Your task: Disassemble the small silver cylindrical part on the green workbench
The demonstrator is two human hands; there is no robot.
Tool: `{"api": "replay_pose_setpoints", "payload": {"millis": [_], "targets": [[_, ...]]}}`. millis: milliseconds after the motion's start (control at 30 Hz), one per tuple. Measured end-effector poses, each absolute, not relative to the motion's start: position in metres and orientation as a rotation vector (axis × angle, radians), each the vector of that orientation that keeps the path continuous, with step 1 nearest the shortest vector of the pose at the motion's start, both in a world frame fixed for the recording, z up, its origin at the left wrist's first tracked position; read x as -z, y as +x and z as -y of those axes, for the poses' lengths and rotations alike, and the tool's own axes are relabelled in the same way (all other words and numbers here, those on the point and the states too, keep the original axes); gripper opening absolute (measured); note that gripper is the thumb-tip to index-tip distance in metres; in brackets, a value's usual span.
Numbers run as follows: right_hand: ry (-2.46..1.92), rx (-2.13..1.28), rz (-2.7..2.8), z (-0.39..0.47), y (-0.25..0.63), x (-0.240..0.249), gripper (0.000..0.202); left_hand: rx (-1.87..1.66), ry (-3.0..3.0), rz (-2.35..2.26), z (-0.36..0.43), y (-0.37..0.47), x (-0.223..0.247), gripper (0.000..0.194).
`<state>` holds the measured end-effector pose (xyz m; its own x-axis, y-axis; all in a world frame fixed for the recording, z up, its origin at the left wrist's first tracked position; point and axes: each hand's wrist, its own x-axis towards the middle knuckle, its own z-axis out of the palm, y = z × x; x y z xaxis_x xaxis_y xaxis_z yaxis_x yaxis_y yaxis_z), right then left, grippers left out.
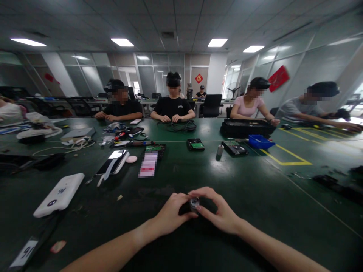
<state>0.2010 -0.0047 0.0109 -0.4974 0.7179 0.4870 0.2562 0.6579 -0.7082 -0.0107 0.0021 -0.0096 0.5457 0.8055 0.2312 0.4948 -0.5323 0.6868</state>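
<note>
A small silver metal cylinder (194, 203), its round end facing up, sits between my two hands near the front of the green table. My left hand (173, 208) closes on its left side, thumb below and fingers at the top. From the right, my right hand (217, 209) grips it with the thumb on the near side and the fingers curled over the far side. The fingertips of both hands nearly meet around it, and they hide part of its body. A similar metal cylinder (220, 150) stands upright farther back on the table.
Circuit-board drives (195, 144) lie mid-table, with a blue bin (260, 142) and a black housing (246, 128) at back right. On the left are a phone (149, 163), a screwdriver (138, 143), a white power bank (59, 194) and cables (68, 147). Several people sit opposite.
</note>
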Motion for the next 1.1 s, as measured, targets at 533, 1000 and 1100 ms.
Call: {"api": "replay_pose_setpoints", "payload": {"millis": [533, 1000, 1100], "targets": [[-0.763, -0.707, 2.046, 0.005, 0.203, -0.012, 0.029, -0.729, 2.247, -1.038, -0.001, -0.011, 0.009, 0.041], [-0.801, -0.688, 2.076, 0.010, 0.204, -0.015, 0.036, -0.711, 2.250, -1.026, 0.000, -0.009, 0.006, 0.038], [-0.760, -0.677, 2.121, 0.012, 0.200, -0.013, 0.041, -0.717, 2.235, -1.048, 0.000, -0.010, 0.009, 0.038]]}}
